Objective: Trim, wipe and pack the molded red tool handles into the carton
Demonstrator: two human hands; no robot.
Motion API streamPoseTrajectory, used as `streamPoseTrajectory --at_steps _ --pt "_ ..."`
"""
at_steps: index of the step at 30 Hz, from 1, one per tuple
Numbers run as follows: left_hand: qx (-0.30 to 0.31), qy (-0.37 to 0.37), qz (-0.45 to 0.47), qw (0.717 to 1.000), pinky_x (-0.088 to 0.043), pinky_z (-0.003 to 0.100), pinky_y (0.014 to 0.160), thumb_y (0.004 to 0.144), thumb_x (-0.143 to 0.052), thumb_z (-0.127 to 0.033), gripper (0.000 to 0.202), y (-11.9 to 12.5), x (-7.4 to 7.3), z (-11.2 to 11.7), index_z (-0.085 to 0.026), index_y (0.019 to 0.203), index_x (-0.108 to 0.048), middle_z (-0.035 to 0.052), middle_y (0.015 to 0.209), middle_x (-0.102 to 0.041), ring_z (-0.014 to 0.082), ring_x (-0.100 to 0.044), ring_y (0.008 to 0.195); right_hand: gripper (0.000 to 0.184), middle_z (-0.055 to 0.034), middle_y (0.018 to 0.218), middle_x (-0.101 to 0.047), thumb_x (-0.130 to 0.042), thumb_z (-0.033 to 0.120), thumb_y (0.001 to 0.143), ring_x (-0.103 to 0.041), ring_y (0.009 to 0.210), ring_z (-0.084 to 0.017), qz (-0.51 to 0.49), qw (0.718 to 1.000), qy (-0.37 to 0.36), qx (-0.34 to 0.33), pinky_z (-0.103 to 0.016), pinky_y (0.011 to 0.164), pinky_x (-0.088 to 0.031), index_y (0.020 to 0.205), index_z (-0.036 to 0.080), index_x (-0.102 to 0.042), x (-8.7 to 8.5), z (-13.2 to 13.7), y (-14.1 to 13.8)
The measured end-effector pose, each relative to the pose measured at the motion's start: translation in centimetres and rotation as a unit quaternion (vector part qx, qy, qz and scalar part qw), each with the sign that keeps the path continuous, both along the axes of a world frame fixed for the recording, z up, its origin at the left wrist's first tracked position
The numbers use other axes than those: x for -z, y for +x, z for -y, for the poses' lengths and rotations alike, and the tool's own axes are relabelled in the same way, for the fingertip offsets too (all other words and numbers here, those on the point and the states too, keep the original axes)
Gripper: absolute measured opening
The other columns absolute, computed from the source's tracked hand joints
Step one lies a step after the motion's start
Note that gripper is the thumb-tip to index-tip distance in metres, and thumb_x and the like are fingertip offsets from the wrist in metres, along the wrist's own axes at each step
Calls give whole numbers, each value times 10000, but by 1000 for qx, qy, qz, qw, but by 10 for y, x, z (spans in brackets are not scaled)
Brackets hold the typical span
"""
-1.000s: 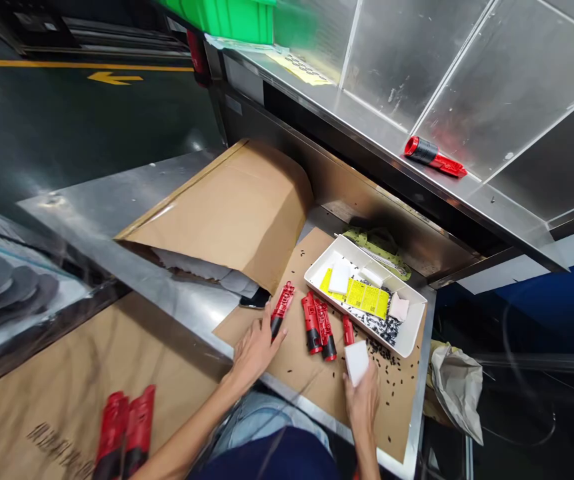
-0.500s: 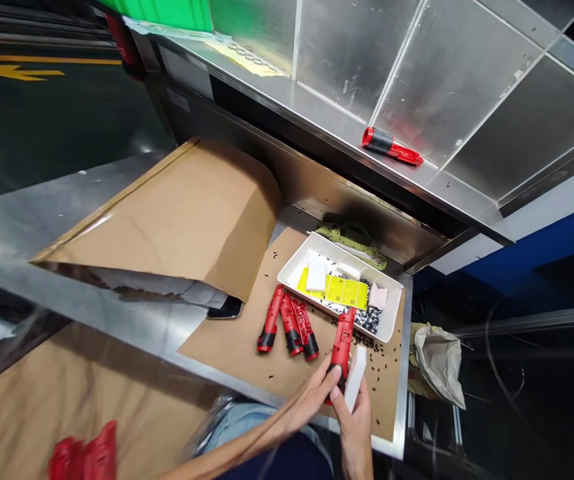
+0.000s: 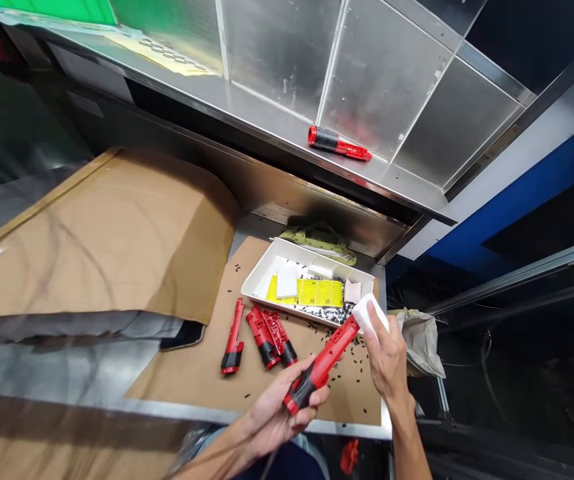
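Note:
My left hand (image 3: 287, 407) is wrapped round the black end of a red-and-black plastic tool housing (image 3: 331, 350), which tilts up to the right. In my right hand (image 3: 387, 350) is a white sponge block (image 3: 369, 313), pressed against the red tip of that housing. Several similar housings lie to the left on brown paper: one stands apart (image 3: 233, 339), and two overlap (image 3: 263, 337). Behind them a white tray (image 3: 259, 277) holds yellow label sheets (image 3: 321, 292), another white block (image 3: 287, 281) and small black bits.
A large cardboard box (image 3: 167, 233) lies at the left of the bench, its open side toward me. One more housing (image 3: 339, 143) rests on the metal shelf above. Black bits dot the brown paper (image 3: 231, 390). A pale bag (image 3: 421, 343) stands beyond the right edge.
My right hand has moved up with the white block to the housing's tip. The housing has tipped rightward in my left hand. The camera view has shifted right.

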State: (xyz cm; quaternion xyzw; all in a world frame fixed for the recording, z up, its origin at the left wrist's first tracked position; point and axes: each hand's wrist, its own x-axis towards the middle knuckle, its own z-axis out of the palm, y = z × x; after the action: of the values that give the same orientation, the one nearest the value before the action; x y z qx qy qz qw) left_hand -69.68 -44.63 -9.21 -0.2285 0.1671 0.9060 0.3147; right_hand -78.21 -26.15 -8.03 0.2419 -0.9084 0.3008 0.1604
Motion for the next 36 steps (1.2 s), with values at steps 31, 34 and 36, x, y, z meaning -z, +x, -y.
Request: streamPoseTrajectory --at_steps 31,34,36 --pt "5 -61 -86 994 -101 105 300 907 -562 -411 294 -3 -3 5 -133 812 -563 -25 493 -523 -3 -280 277 388 -75 870 -555 -410 314 995 -554 635 -159 -130 990 19 -54 -268 520 -445 1306 211 -617 -3 19 33" --pt "32 -51 -75 995 -104 118 287 965 -447 -426 352 -5 -3 4 -142 776 -534 -13 481 -524 14 -291 256 370 -78 875 -545 -416 287 991 -557 640 -160 -141 990 20 -19 -265 522 -446 1280 215 -637 1 16 32" --pt "40 -33 -51 997 -116 117 285 1000 -358 -414 379 -8 -5 4 -143 807 -540 -19 477 -510 22 -295 255 372 -90 894 -543 -424 249 987 -563 651 -160 -151 988 1 40 -262 526 -449 1294 189 -624 3 16 31"
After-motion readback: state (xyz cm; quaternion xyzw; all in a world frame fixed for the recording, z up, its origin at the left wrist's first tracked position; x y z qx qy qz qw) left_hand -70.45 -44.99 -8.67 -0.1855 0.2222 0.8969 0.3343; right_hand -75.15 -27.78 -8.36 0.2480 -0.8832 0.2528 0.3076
